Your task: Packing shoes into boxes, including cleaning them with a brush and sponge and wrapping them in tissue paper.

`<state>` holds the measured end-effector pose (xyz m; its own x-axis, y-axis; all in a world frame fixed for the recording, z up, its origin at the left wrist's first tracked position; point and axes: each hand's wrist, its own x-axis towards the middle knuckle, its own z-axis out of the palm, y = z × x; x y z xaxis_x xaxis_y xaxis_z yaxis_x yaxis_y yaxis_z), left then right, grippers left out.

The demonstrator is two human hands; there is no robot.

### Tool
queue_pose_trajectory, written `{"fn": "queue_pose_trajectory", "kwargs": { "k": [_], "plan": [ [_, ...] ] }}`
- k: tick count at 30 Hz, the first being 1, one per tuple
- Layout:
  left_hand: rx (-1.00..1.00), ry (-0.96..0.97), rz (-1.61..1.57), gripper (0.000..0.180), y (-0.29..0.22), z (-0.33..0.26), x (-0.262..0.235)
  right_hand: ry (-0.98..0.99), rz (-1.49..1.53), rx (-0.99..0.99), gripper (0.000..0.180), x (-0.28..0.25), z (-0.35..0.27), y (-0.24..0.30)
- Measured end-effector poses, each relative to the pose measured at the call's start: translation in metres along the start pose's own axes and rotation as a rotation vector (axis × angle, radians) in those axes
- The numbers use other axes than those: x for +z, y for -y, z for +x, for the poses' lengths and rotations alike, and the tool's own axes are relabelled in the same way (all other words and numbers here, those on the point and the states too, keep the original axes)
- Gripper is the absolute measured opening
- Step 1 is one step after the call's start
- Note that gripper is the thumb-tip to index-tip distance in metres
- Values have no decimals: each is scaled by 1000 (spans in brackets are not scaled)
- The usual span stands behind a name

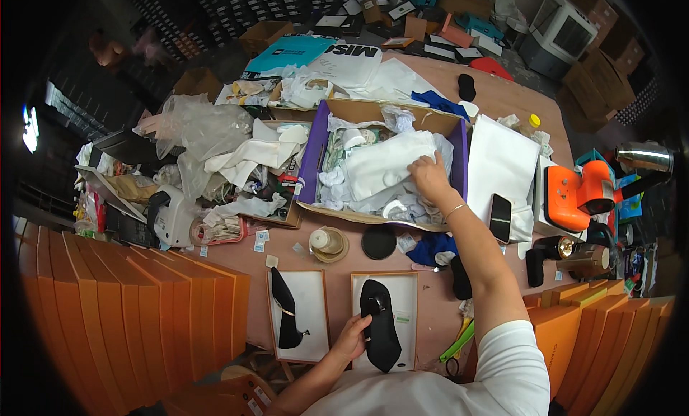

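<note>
My left hand (pixel 352 337) is closed round the side of a black pointed shoe (pixel 380 337), held over an open white-lined box (pixel 405 301). The matching black heeled shoe (pixel 286 312) lies on its side in the other half (pixel 316 290) to the left. With my arm stretched forward, my right hand (pixel 429 178) is inside a purple-edged carton (pixel 310 158). Its curled fingers grip the right end of a folded white paper stack (pixel 387 165). Crumpled white paper and plastic lie around that stack.
Orange shoe boxes stand in rows at left (pixel 136 308) and right (pixel 574 330). A tape roll (pixel 329 242) and black round lid (pixel 378 242) lie before the carton. To its right are a phone (pixel 500 219), white sheets (pixel 502 150) and an orange tool (pixel 574 194). Plastic bags (pixel 201 129) heap up left.
</note>
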<state>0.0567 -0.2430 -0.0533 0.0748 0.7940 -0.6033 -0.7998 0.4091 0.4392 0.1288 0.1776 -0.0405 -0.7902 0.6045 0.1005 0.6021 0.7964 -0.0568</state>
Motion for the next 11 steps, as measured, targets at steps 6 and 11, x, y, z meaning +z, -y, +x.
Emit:
{"fn": "queue_pose_trajectory", "kwargs": {
  "k": [6,11],
  "plan": [
    [-63,21,-163,66,-2,4,-11,-579,217,88,16,-86,45,3],
    [-53,114,-112,76,-10,11,5,-404,-125,13,21,-45,21,-13]
  ]
}}
